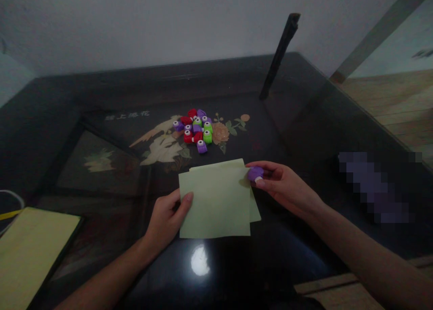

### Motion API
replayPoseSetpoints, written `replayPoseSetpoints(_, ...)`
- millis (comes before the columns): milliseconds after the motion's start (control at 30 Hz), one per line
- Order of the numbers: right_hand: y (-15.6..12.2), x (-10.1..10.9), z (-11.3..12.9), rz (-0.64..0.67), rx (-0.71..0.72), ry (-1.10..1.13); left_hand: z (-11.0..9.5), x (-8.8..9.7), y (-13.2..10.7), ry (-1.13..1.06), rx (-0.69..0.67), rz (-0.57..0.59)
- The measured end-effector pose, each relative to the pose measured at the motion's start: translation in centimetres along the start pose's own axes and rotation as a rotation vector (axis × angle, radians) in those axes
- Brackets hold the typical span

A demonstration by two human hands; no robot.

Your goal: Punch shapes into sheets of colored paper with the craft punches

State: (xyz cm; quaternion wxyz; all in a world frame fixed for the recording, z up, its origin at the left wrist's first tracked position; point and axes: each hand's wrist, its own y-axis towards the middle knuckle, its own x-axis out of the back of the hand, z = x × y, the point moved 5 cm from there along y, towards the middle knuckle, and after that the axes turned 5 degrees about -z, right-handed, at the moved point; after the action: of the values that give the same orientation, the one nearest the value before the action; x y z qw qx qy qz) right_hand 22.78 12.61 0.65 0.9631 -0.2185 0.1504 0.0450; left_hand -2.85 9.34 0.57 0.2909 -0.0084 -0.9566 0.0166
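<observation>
My left hand [167, 216] grips several pale green paper sheets [214, 206] at their left edge, thumb on top and the other fingers hidden underneath. The sheets are slightly fanned, so a lower one sticks out at the right. Between the thumb and fingers of my right hand [289, 188] is a small purple clip [255, 173] with a white part. It meets the sheets at their upper right corner; whether its jaws are around the paper I cannot tell. Beyond the paper lies a pile of red, purple and green clips [197, 128] with eye-like white knobs.
The glossy black table [111, 201] has an inlaid bird and flower picture. A dark stick [279, 59] rises near its back right. At the left lies a yellow paper pad [40, 251], with a white cable [15, 193] beside it. A pixelated object [368, 188] is at the right.
</observation>
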Motion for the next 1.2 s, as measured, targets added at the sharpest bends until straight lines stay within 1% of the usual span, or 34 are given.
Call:
replayPoseSetpoints(233,0.0,-0.2,0.0,0.022,0.008,-0.002,0.1,0.0,-0.1,0.028,-0.006,0.007)
replayPoseSetpoints(433,0.0,-0.2,-0.1,0.021,0.016,-0.012,-0.5,0.3,-0.1,0.103,-0.132,-0.022)
replayPoseSetpoints(533,-0.2,-0.4,-0.2,0.019,-0.002,0.007,-0.9,0.5,-0.2,0.135,-0.187,-0.037)
replayPoseSetpoints(767,-0.6,-0.8,0.3,0.009,0.001,0.039,-1.4,0.4,-0.4,0.153,-0.271,-0.041)
replayPoseSetpoints(1100,-0.4,-0.4,0.0,-0.006,0.027,-0.012,-1.9,0.4,-0.5,0.194,-0.420,-0.077)
replayPoseSetpoints(1200,-0.5,-0.4,0.1,0.001,0.034,-0.033,-2.0,0.4,-0.5,0.207,-0.444,-0.079)
